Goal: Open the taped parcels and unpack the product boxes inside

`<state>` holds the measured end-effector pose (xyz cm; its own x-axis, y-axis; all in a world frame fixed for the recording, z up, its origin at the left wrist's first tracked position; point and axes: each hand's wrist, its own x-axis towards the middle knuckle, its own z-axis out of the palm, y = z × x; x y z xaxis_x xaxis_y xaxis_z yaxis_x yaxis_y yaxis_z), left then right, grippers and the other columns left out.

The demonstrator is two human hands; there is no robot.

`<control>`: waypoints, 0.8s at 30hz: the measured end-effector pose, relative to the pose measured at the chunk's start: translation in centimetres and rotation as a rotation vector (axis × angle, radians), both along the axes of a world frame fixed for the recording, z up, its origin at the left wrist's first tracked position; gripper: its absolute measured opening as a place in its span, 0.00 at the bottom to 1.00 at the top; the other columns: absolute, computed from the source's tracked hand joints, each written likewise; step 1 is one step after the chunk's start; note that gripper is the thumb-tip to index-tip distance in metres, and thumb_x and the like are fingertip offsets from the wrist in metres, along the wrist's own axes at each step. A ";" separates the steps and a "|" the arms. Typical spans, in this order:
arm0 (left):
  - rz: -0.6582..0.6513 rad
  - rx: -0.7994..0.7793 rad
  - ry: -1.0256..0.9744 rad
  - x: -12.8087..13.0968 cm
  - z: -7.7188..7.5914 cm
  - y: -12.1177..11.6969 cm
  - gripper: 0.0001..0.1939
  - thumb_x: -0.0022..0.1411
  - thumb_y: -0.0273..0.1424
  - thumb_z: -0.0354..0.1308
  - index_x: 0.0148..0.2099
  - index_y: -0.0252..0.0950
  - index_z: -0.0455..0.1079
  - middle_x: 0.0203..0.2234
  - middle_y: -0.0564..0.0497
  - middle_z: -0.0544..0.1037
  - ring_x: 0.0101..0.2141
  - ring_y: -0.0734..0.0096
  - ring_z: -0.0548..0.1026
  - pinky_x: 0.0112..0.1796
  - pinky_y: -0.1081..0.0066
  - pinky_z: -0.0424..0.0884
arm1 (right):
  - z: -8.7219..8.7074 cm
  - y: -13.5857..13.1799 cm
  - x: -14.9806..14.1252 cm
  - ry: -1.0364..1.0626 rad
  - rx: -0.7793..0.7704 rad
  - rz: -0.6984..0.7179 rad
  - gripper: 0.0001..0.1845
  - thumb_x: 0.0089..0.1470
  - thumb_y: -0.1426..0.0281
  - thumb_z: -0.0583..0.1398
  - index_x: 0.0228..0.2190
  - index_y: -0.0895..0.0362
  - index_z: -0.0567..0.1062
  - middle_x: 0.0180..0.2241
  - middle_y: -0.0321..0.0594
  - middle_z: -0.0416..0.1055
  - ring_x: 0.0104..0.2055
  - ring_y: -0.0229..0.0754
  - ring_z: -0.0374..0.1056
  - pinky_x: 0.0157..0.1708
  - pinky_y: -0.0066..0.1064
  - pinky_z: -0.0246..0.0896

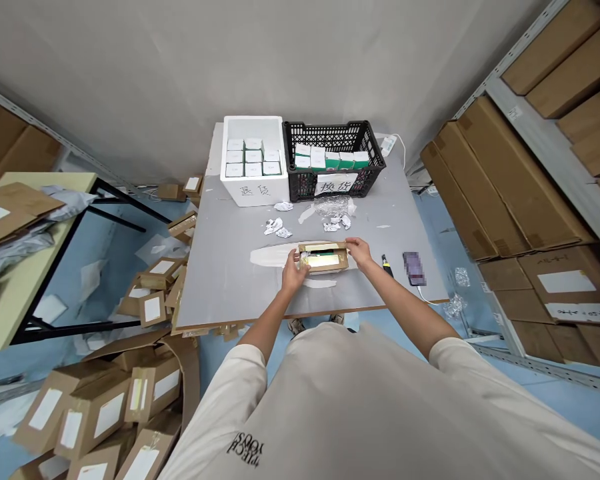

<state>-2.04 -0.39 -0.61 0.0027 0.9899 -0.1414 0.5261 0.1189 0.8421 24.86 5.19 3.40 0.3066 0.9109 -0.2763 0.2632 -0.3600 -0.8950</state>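
A small brown cardboard box with shiny tape on its front lies on the grey table, its top flap partly lifted. My left hand grips the box's left end with curled fingers. My right hand holds the right end, fingers bent over the top edge. Something dark shows inside the opening; I cannot make it out.
Behind stand a white foam box and a black plastic crate, both with small white-green cartons. Crumpled paper scraps lie between. A phone and a small knife lie right. Cardboard boxes pile on the floor at left; shelving stands right.
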 end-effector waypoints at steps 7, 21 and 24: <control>-0.125 0.067 0.074 -0.6 -0.4 0.1 0.23 0.65 0.39 0.61 0.60 0.42 0.68 0.62 0.44 0.68 0.62 0.55 0.69 0.59 0.59 0.69 | 0.6 2.0 0.8 -0.204 0.189 0.281 0.19 0.52 0.68 0.58 0.45 0.57 0.79 0.54 0.49 0.75 0.56 0.51 0.71 0.58 0.45 0.67; -0.239 0.230 0.293 -0.7 3.0 -1.9 0.08 0.69 0.37 0.57 0.43 0.41 0.75 0.60 0.43 0.70 0.63 0.52 0.65 0.61 0.52 0.64 | -1.3 2.9 1.2 -0.586 0.053 0.710 0.24 0.59 0.66 0.59 0.56 0.56 0.77 0.58 0.48 0.73 0.59 0.54 0.69 0.60 0.43 0.63; -0.294 0.188 0.383 -0.8 2.4 -2.2 0.26 0.60 0.34 0.66 0.60 0.42 0.70 0.66 0.41 0.63 0.68 0.46 0.58 0.64 0.48 0.59 | -1.6 2.1 0.3 -0.697 0.058 0.708 0.32 0.54 0.61 0.64 0.60 0.56 0.72 0.61 0.53 0.69 0.61 0.59 0.65 0.61 0.48 0.60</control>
